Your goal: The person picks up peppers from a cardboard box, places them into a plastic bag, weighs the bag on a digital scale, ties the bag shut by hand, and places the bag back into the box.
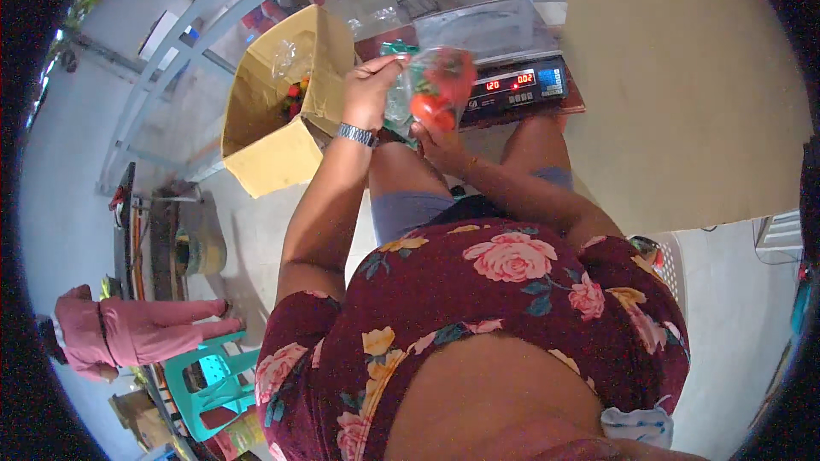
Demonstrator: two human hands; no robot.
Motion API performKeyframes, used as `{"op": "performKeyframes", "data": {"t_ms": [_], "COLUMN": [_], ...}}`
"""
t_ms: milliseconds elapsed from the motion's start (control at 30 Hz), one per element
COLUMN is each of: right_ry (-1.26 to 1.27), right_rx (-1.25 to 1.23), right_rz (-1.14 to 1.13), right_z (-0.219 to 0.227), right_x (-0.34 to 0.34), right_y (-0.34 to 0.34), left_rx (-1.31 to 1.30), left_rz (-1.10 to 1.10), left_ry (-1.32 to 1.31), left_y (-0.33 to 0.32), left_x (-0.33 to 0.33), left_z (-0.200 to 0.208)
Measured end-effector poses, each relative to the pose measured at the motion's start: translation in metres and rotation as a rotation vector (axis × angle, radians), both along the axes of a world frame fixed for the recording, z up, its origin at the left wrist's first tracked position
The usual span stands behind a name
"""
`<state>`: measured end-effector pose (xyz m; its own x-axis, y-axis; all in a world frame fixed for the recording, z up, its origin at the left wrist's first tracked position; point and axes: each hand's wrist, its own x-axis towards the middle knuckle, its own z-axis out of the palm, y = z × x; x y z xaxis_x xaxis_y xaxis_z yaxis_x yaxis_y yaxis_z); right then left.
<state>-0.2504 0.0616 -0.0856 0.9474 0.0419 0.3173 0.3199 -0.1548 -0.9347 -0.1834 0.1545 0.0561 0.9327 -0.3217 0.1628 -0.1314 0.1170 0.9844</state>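
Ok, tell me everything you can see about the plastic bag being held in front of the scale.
The plastic bag is clear and thin, crinkled, with red round produce and some green showing inside. It hangs upright in front of the digital scale. The left hand grips its top edge, and the right hand supports it from below. Beside it stands an open cardboard box.

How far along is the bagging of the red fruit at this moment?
Done: the clear bag already holds several red fruits. In hand: the left hand grips its top and the right hand supports it from below, beside the digital scale. Left: more red fruit lies in the cardboard box.
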Motion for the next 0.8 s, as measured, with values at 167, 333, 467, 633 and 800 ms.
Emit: {"op": "performKeyframes", "data": {"t_ms": [167,333,467,633,800], "right_ry": [-0.066,-0.392,-0.333,0.180,-0.070], "right_rx": [-0.249,-0.581,-0.535,0.248,0.738], "right_rz": [-0.035,-0.179,0.008,0.461,0.887], "right_z": [0.030,0.078,0.118,0.114,0.066], "right_x": [-0.008,0.010,0.027,0.044,0.031], "right_y": [-0.003,-0.064,-0.106,-0.102,-0.038], "left_rx": [0.097,0.282,0.066,-0.456,-0.559], "left_rz": [0.118,0.085,-0.245,-0.607,-0.339], "left_ry": [-0.049,-0.130,-0.160,0.146,0.213], "left_y": [0.029,0.053,0.063,0.043,0.010], "left_x": [0.024,0.003,-0.015,-0.033,-0.035], "left_z": [-0.039,-0.029,-0.019,0.010,0.031]}}
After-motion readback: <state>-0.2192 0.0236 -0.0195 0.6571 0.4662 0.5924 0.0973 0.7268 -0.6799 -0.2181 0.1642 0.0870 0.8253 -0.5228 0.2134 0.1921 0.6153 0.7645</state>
